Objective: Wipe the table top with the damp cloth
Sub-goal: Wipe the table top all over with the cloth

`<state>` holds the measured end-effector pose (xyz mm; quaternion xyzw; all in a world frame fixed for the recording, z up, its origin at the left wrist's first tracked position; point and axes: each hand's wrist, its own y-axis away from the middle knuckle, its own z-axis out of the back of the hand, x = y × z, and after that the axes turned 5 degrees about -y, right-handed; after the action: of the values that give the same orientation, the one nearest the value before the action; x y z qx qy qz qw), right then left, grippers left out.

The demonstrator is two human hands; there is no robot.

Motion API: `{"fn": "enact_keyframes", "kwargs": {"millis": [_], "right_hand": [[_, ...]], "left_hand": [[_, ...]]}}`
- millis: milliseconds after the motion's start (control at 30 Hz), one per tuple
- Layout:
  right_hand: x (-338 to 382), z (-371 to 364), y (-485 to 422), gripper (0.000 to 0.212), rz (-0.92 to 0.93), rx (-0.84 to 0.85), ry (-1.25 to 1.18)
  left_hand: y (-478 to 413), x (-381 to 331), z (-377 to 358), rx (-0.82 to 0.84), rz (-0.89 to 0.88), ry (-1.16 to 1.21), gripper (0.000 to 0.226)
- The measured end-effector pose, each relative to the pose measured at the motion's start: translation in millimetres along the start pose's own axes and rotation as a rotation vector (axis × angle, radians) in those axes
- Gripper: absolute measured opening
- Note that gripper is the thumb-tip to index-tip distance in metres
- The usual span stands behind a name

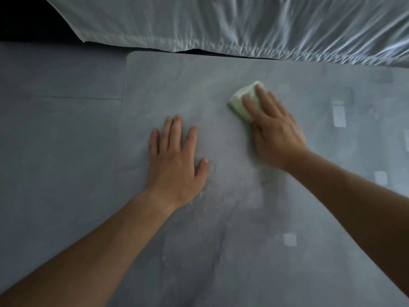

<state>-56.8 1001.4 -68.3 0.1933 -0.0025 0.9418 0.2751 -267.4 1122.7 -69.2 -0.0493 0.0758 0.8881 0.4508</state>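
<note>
A grey stone-look table top (232, 218) fills most of the view. A folded pale green damp cloth (240, 103) lies on it toward the far middle-right. My right hand (274, 129) presses flat on the cloth, with the fingers covering its near half. My left hand (174, 158) rests palm down on the bare table, fingers spread, to the left of the cloth and apart from it. Faint wet streaks show on the surface near my left wrist.
A bed with a wrinkled white sheet (243, 25) runs along the far edge of the table. Grey tiled floor (55, 129) lies to the left of the table's left edge. Small bright reflections (338, 114) dot the table's right side.
</note>
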Motion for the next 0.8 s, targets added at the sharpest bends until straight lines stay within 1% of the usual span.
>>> {"fn": "enact_keyframes", "kwargs": {"millis": [67, 100, 133, 167, 233, 267, 300, 333, 367, 433, 500, 533, 600, 667, 700, 733, 800], "right_hand": [[-4, 5, 0, 0.066, -0.2, -0.057, -0.036], [8, 1, 5, 0.068, -0.251, -0.086, -0.043], [26, -7, 14, 0.07, -0.244, -0.106, -0.045], [44, -18, 28, 0.07, -0.171, -0.099, -0.037], [69, -37, 60, 0.067, 0.056, -0.016, -0.022], [69, -40, 70, 0.067, 0.135, 0.033, -0.017], [61, -38, 71, 0.068, 0.176, 0.061, -0.017], [48, -33, 66, 0.069, 0.173, 0.051, -0.009], [35, -28, 60, 0.07, 0.115, 0.027, -0.007], [21, -15, 45, 0.067, -0.058, -0.033, -0.032], [35, -21, 45, 0.068, -0.172, -0.088, -0.039], [48, -28, 53, 0.071, -0.159, -0.098, -0.032], [68, -43, 78, 0.073, 0.014, -0.051, -0.017], [67, -47, 98, 0.072, 0.169, 0.023, -0.007], [58, -44, 98, 0.071, 0.19, 0.03, -0.007], [48, -39, 94, 0.071, 0.16, 0.009, -0.01], [34, -30, 82, 0.07, 0.001, -0.043, -0.025]], "left_hand": [[9, -2, 0, 0.003, -0.001, -0.001, 0.07], [13, -3, -1, 0.002, 0.004, -0.005, 0.07], [18, -3, -1, -0.002, 0.008, -0.006, 0.07], [23, -3, -2, -0.008, 0.008, -0.004, 0.07], [31, -2, -4, -0.024, 0.006, 0.004, 0.07], [34, -1, -5, -0.031, 0.009, 0.005, 0.069], [36, 0, -5, -0.035, 0.011, 0.002, 0.07], [39, 1, -6, -0.037, 0.015, -0.001, 0.07], [42, 3, -6, -0.035, 0.019, -0.005, 0.071], [47, 5, -7, -0.028, 0.02, -0.018, 0.072], [52, 7, -9, -0.028, 0.023, -0.024, 0.072], [54, 7, -10, -0.031, 0.025, -0.019, 0.072], [59, 4, -12, -0.04, 0.03, -0.003, 0.072], [64, -1, -14, -0.041, 0.031, 0.002, 0.071], [68, -4, -15, -0.04, 0.033, 0.004, 0.071], [71, -7, -16, -0.04, 0.035, 0.007, 0.072], [77, -12, -18, -0.029, 0.035, 0.007, 0.071]]}}
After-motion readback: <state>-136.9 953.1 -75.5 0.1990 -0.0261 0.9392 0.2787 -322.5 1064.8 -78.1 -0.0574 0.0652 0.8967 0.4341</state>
